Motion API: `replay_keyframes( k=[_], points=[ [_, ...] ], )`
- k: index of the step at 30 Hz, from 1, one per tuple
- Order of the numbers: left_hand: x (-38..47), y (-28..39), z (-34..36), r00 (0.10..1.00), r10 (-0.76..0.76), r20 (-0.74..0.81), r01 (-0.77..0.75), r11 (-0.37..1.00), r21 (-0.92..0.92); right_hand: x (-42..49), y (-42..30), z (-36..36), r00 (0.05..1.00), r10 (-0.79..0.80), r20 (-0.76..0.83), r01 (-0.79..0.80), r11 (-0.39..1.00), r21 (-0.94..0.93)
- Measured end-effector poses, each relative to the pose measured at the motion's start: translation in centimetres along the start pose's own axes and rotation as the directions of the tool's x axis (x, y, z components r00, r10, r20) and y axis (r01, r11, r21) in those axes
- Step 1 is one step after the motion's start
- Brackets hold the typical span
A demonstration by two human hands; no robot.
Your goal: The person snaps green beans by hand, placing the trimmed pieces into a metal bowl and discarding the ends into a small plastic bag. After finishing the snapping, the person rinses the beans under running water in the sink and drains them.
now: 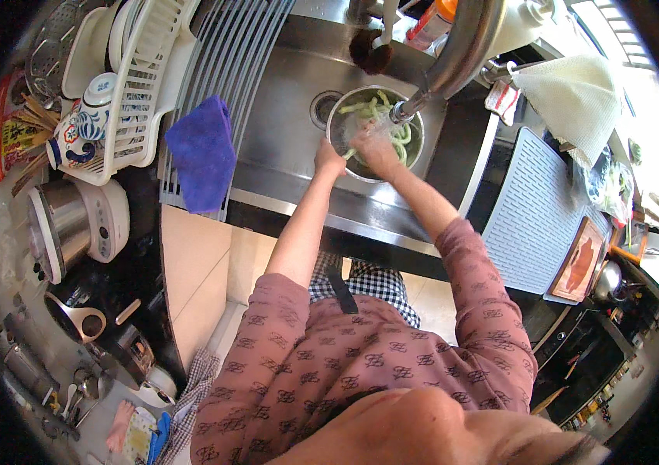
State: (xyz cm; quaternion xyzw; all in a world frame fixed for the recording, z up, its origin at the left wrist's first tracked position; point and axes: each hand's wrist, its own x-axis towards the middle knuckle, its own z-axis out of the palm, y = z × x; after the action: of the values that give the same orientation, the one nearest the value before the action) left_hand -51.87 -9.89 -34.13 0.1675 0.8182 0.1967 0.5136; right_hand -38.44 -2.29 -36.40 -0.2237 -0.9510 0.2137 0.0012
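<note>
A round metal bowl [416,152] stands in the stainless steel sink [283,75], beside the drain [323,109]. Long pale green beans [401,139] lie curled in it under water running from the faucet [403,110]. My left hand [329,158] is closed at the bowl's near left rim, with a piece of bean showing at its fingertips. Inside the bowl, my right hand [377,153] is among the beans beneath the stream. Splashing water and motion blur hide its fingertips, so its grip is unclear.
A roll-up rack [248,64] with a purple cloth [202,154] covers the sink's left side. Left of it are a white dish rack [143,87] and an electric cooker [79,226]. On the right lie a grey drying mat [538,215] and a cutting board [578,261].
</note>
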Motion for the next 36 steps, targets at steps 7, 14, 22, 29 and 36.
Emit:
replay_keyframes(
  k=[7, 14, 22, 29, 36],
  points=[
    [-0.6, 0.9, 0.1, 0.998, -0.061, -0.005, 0.061, 0.994, 0.093, -0.6, 0.8, -1.6, 0.937, 0.230, -0.265, -0.211, 0.973, 0.096],
    [-0.9, 0.9, -0.4, 0.989, -0.147, 0.016, 0.142, 0.973, 0.183, 1.0, 2.5, -3.1, 0.965, 0.223, 0.135, -0.227, 0.974, 0.014],
    [-0.6, 0.3, 0.0, 0.997, -0.079, 0.012, 0.077, 0.994, 0.076, 3.0, 0.0, -0.3, 0.952, 0.167, -0.257, -0.183, 0.982, -0.041],
    [-1.2, 1.3, -0.3, 0.996, -0.079, 0.034, 0.078, 0.997, 0.014, -2.4, -2.5, -2.3, 0.932, 0.265, -0.246, -0.226, 0.958, 0.175],
    [-1.8, 1.9, -0.1, 0.989, -0.139, 0.049, 0.132, 0.984, 0.117, -3.9, 1.3, -1.8, 0.939, 0.342, -0.023, -0.339, 0.937, 0.078]
  ],
)
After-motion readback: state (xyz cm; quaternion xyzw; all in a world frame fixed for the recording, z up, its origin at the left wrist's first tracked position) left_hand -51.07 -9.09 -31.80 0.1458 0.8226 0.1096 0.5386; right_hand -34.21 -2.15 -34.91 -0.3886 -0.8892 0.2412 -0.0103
